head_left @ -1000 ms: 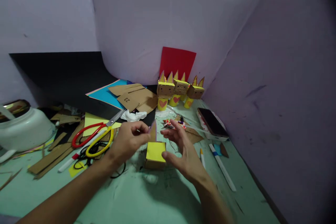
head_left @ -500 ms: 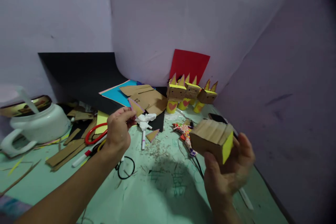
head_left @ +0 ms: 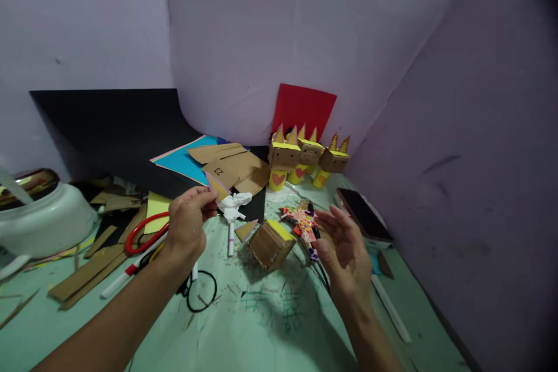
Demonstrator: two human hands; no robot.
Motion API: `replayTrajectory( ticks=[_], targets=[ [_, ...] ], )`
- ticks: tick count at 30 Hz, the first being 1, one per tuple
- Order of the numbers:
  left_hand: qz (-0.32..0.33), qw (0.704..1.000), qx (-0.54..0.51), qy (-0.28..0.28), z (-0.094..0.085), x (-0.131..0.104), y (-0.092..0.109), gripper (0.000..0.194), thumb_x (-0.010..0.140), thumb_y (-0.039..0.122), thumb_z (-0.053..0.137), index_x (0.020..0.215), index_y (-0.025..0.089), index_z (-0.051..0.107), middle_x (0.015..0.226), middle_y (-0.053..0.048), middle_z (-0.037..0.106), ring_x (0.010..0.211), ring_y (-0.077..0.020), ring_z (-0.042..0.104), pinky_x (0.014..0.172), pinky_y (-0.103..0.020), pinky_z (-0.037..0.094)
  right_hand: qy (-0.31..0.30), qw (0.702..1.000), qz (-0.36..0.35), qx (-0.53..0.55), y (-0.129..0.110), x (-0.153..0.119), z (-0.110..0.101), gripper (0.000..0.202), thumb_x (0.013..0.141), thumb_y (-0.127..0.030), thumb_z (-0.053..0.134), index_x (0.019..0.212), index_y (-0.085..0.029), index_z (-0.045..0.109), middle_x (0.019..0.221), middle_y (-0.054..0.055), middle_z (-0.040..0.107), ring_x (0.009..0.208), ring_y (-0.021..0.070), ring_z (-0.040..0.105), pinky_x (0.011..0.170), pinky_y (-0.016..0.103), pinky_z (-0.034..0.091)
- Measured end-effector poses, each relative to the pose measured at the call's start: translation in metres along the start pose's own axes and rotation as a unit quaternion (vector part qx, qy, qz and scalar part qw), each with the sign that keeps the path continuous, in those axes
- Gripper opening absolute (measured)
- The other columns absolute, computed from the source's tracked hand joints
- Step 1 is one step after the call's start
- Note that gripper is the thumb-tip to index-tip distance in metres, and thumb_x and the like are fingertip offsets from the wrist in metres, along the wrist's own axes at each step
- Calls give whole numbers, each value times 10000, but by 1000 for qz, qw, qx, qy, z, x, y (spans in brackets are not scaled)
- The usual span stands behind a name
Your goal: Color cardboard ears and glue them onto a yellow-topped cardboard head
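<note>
Left fingers [head_left: 206, 197]: pinch triangle [head_left: 219, 187]. Right fingers [head_left: 336, 221]: spread, empty, now free. Box [head_left: 272, 246]: just released, tilts between the two.

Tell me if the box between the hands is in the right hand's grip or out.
Out: a gap shows between the box and the right hand.

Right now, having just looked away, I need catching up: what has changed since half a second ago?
The right hand has let go of the cardboard box, now tilted and farther left. The left hand still pinches a cardboard triangle; the horned figures stand where they were.
</note>
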State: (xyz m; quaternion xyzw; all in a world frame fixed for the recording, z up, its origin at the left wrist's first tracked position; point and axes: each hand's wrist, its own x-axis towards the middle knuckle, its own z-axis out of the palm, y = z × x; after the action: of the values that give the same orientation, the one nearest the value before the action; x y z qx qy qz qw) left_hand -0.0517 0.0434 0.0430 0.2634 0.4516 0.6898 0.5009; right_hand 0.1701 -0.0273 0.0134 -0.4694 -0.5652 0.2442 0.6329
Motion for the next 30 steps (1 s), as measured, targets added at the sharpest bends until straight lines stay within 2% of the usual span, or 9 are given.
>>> replayTrajectory(
  ticks=[3, 6, 10, 13, 15, 18, 24, 27, 30],
  targets=[
    [-9, 1000, -2, -1, -2, 2, -3, 145, 474, 179, 671, 527, 156, 538, 466, 62, 513, 458, -71, 450, 461, -188, 321, 28, 999, 10, -43, -8, 3, 0, 369, 815, -347, 619, 1160, -269, 513, 1114, 93, 597, 1026, 242, 578, 930, 464, 426],
    [-17, 1000, -5, 0, -4, 6, -4, 151, 480, 172, 677, 529, 152, 536, 457, 64, 505, 447, -66, 435, 453, -184, 314, 9, 993, -3, -113, -21, 16, 1, 251, 803, -336, 627, 1039, -256, 599, 974, 71, 658, 905, 228, 623, 810, 392, 487],
    [-24, 999, -17, 21, -9, 13, -1, 146, 472, 163, 671, 521, 152, 534, 470, 60, 512, 450, -64, 429, 445, -181, 315, -69, 979, -73, -180, -44, 55, 8, 96, 794, -315, 614, 808, -237, 667, 799, 44, 700, 746, 209, 642, 657, 323, 504],
    [-25, 998, -26, 47, -12, 17, 4, 143, 467, 170, 671, 514, 153, 537, 475, 58, 517, 461, -69, 442, 446, -179, 323, -176, 952, -141, -207, -50, 90, 24, 79, 779, -236, 614, 805, -238, 689, 752, 32, 715, 690, 204, 650, 642, 322, 495],
    [-19, 998, -33, 58, -14, 18, 6, 137, 472, 175, 671, 512, 156, 541, 475, 57, 516, 465, -73, 447, 445, -180, 324, -300, 914, -164, -218, -45, 108, 40, 146, 782, -174, 583, 802, -247, 708, 737, 26, 716, 668, 199, 651, 624, 317, 483],
    [-14, 997, -43, 64, -14, 18, 8, 134, 483, 175, 677, 513, 156, 548, 480, 56, 515, 463, -71, 439, 444, -182, 324, -499, 806, -196, -250, -29, 121, 71, 285, 776, -66, 521, 798, -260, 728, 758, 18, 718, 687, 176, 648, 613, 279, 451],
    [-32, 994, -75, 67, -13, 18, 12, 125, 486, 145, 676, 515, 154, 555, 503, 54, 519, 468, -65, 442, 439, -178, 329, -634, 598, -325, -366, 2, 118, 126, 139, 727, -152, 641, 794, -243, 721, 798, 20, 687, 661, 157, 616, 506, 257, 320],
    [-32, 994, -84, 65, -14, 21, 13, 121, 496, 136, 671, 512, 153, 552, 510, 51, 517, 471, -66, 452, 438, -180, 330, -623, 559, -371, -402, 12, 122, 137, 121, 767, -140, 610, 758, -212, 707, 802, 39, 659, 627, 148, 589, 505, 266, 311],
    [-28, 994, -85, 66, -15, 23, 13, 128, 511, 129, 671, 506, 154, 545, 501, 51, 515, 467, -66, 457, 441, -182, 335, -603, 574, -383, -402, 20, 131, 137, 132, 801, -126, 574, 791, -181, 694, 843, 73, 641, 726, 180, 593, 579, 282, 355]
  ],
)
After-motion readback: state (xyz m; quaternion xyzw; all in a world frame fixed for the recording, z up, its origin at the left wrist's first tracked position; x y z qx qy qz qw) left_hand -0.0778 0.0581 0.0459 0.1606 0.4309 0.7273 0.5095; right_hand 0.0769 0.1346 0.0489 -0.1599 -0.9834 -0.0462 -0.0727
